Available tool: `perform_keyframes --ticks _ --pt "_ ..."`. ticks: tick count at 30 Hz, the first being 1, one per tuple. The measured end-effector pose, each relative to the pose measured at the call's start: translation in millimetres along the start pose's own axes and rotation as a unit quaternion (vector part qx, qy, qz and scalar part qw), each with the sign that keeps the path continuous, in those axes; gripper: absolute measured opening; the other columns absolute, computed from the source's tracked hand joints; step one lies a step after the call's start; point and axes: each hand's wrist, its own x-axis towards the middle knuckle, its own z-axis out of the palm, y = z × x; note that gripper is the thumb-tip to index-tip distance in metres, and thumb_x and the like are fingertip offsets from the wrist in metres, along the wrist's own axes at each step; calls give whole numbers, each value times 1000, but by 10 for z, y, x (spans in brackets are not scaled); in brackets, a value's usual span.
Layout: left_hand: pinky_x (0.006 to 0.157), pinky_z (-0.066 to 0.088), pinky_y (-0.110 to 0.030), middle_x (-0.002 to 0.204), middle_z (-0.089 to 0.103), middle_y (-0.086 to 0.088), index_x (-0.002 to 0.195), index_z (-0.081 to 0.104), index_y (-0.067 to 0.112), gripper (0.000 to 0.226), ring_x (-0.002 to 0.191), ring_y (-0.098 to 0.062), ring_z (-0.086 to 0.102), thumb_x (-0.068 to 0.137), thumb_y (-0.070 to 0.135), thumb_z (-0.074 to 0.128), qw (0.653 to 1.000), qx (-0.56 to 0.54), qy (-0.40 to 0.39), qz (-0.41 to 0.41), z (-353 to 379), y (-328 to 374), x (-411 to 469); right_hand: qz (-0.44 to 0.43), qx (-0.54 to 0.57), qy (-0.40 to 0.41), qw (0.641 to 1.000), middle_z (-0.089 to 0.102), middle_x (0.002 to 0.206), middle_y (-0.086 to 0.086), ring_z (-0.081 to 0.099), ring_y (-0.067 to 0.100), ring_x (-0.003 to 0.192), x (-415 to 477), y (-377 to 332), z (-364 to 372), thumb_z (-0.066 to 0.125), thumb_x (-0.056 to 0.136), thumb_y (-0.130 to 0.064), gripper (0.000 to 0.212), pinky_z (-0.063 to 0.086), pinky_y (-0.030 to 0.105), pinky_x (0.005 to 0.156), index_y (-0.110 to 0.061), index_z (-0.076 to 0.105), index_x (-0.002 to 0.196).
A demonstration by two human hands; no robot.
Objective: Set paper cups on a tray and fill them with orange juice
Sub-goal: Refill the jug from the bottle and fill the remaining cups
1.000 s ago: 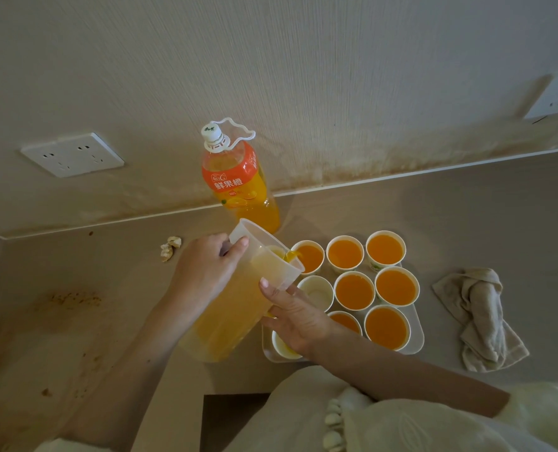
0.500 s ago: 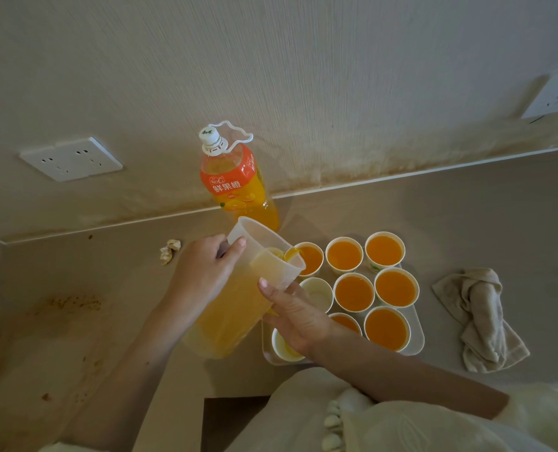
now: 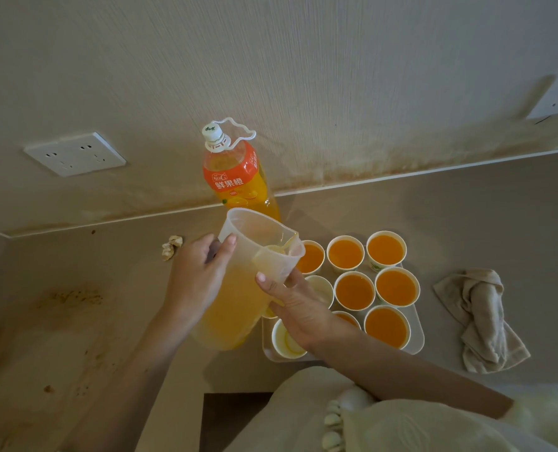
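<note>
The left hand grips the tilted juice jug at mid-frame. The right hand curls round a paper cup at its lip. Filled cups stand on the tray, lower right of centre.

Single wide-angle view, worn on the head. Faces forward and steeply down at the counter, wall at the top. Close above the left hand and the right hand, tray just beyond.
</note>
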Motion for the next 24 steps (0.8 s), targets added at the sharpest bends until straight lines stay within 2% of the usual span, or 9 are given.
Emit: perform_keyframes --ticks 4,6,9,12,16,19,21,24 --pt "54 38 -38 57 47 -9 63 43 6 51 54 -24 46 83 53 45 1000 -4 15 -18 -80 -51 -37 9 -17 -3 1000 64 128 0 57 21 121 25 45 73 86 65 -37 85 43 45 108 -26 44 138" --pt "59 47 -48 65 57 -17 71 51 1 58 62 -31 56 82 58 44 999 6 18 -28 -104 -104 -43 17 -28 5 999 61 130 1 55 22 124 60 108 93 90 56 -45 98 42 48 108 -29 42 140" --pt "65 51 -55 68 61 -14 75 57 4 60 67 -30 60 81 62 42 999 18 16 -42 -134 -181 -65 42 -30 21 998 59 131 3 52 24 125 110 198 132 93 45 -52 113 39 49 110 -32 37 141" --pt "65 50 -53 69 61 -15 77 59 3 65 67 -30 60 78 65 41 998 22 16 -53 -152 -257 -69 65 -14 26 997 60 130 3 52 24 124 151 260 168 95 42 -49 117 38 49 110 -30 35 140" --pt "62 46 -49 68 58 -19 74 55 -3 61 66 -35 57 81 56 43 997 40 21 -61 -170 -325 -63 84 24 10 996 62 129 8 57 27 121 166 275 222 94 53 -34 105 45 48 106 -21 38 141" --pt "61 45 -47 67 59 -16 74 57 -2 60 65 -32 57 81 56 42 996 56 13 -65 -168 -349 -50 88 45 7 995 63 127 11 61 28 117 160 274 233 88 62 -25 91 50 47 100 -14 41 138" --pt "59 44 -44 65 58 -13 74 57 -1 59 64 -29 57 85 55 44 996 62 8 -67 -162 -379 -38 93 43 9 995 63 127 11 61 28 117 164 286 235 86 63 -25 88 49 48 101 -14 41 138" --pt "56 34 -35 58 46 -7 66 47 1 50 58 -24 47 95 41 50 995 76 8 -65 -151 -404 -19 96 44 13 994 63 127 11 60 29 118 191 313 227 88 62 -27 92 49 47 102 -14 41 140"
